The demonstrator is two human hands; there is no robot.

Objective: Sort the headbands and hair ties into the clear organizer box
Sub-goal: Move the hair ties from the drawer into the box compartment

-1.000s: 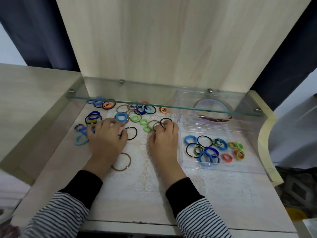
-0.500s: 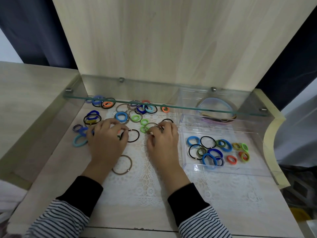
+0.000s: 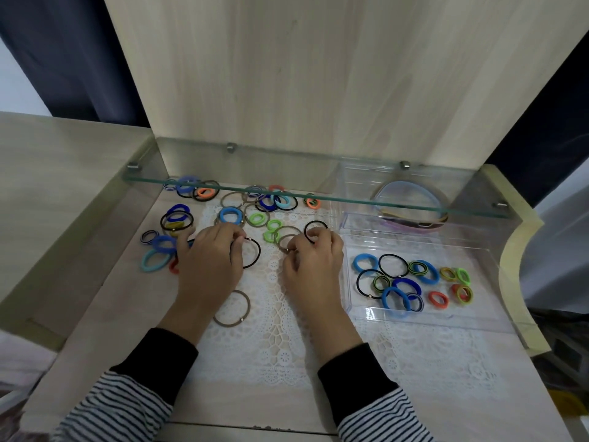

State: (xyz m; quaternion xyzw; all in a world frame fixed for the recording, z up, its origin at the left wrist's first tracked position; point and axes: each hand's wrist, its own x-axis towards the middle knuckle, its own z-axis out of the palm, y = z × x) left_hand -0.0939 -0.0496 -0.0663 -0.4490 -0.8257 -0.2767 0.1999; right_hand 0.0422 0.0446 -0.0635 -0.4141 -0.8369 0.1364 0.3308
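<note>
Several loose hair ties in blue, green, orange, black and brown lie scattered on the lace mat. My left hand lies palm down among them, its fingertips pinching a thin black hair tie at its bead. To its right, my right hand has its fingers curled on a thin brown hair tie; a black ring lies at its fingertips. To the right stands the clear organizer box, whose front compartment holds several sorted ties. Headbands sit in its back compartment.
A glass shelf runs low across the back, above the far ties and the box's rear. A loose brown tie lies by my left wrist. A wooden back panel rises behind. The raised desk edge curves at right.
Both hands stay in nearly the same place. My right fingertips have curled in tighter on the brown tie, and my left fingertips have closed on the black tie's bead.
</note>
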